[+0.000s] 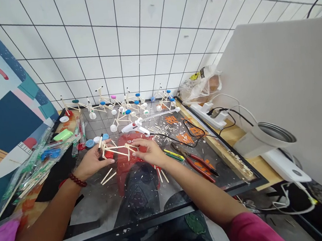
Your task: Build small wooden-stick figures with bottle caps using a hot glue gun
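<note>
Between my two hands, over the glass tabletop (pixel 100 203), is a small frame of joined wooden sticks (pixel 118 148) with a dark-tipped upright stick. My left hand (pixel 92 162), a beaded bracelet at its wrist, grips the frame's left end. Beside those fingers shows a red bottle cap (pixel 109 155); I cannot tell whether it is attached. My right hand (pixel 150 152) pinches the right end with thumb and fingers. A white glue gun (pixel 135 128) lies just beyond the hands. Cut sticks (pixel 108 176) lie below the left hand.
Several stick models with bottle caps (pixel 128 111) stand along the tiled wall. Right of my hands lie a utility knife (pixel 174 155) and red-handled pliers (pixel 198 165) among scraps. A power strip (pixel 210 115) and metal can (pixel 262 138) sit right; plastic packets (pixel 41 163) lie left.
</note>
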Available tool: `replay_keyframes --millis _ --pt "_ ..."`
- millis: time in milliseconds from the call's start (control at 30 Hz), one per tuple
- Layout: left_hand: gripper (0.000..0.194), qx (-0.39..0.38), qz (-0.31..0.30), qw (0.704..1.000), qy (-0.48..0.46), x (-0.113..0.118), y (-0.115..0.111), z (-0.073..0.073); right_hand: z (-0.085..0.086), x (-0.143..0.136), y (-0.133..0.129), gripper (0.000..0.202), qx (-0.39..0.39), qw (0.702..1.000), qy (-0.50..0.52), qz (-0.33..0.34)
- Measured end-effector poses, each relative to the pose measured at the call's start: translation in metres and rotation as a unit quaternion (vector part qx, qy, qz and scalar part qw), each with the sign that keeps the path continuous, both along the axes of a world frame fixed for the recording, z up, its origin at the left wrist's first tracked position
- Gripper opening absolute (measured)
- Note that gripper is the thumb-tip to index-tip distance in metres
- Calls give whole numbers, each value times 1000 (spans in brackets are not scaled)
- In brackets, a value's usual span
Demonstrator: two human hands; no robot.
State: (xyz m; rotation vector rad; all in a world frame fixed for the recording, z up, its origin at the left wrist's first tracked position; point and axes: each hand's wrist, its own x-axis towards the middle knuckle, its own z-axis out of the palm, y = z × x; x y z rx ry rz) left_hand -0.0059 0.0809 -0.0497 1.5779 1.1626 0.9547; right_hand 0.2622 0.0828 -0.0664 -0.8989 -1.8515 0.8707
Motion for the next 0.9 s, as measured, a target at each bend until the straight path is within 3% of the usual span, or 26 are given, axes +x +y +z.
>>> replay_keyframes --millis 600,767,900 --pt "78 -5 -17 1000 10 -3 2 -4 -2 -2 0 29 -18 1000 15 6" --pt "86 48 24 998 -32 4 -2 -3 -1 -2 -2 31 1 1000 15 -3" --pt "79 33 40 998 -46 11 -6 -2 1 -2 -4 39 14 1000 6 -16"
